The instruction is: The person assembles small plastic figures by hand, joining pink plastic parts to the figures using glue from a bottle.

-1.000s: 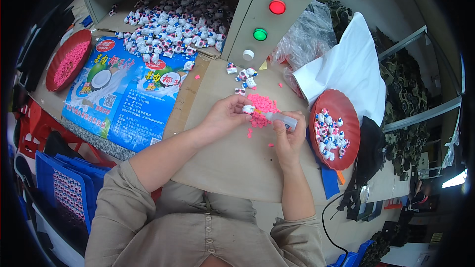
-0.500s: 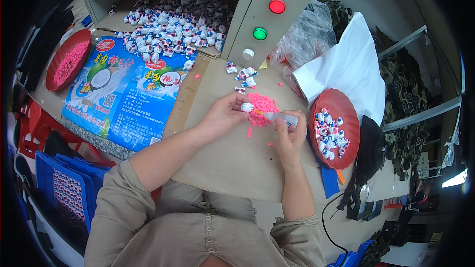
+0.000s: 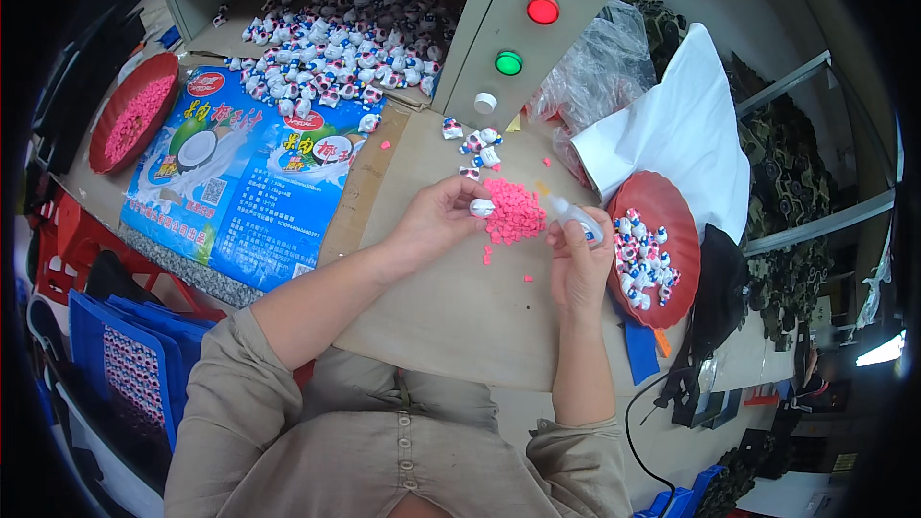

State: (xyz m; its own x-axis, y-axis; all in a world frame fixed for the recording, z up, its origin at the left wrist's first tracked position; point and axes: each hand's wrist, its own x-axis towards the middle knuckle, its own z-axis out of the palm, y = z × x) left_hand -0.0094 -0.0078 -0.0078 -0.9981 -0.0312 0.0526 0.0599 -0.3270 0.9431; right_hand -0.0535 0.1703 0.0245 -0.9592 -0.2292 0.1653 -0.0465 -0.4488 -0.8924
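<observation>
A brown table (image 3: 451, 317) carries a heap of small pink pieces (image 3: 515, 211) near its middle, with a few loose ones scattered just below. A red dish (image 3: 662, 201) of small white figures sits at its right edge, another red dish (image 3: 106, 149) of pink pieces at far left, beside a flattened blue printed carton (image 3: 240, 192).
</observation>
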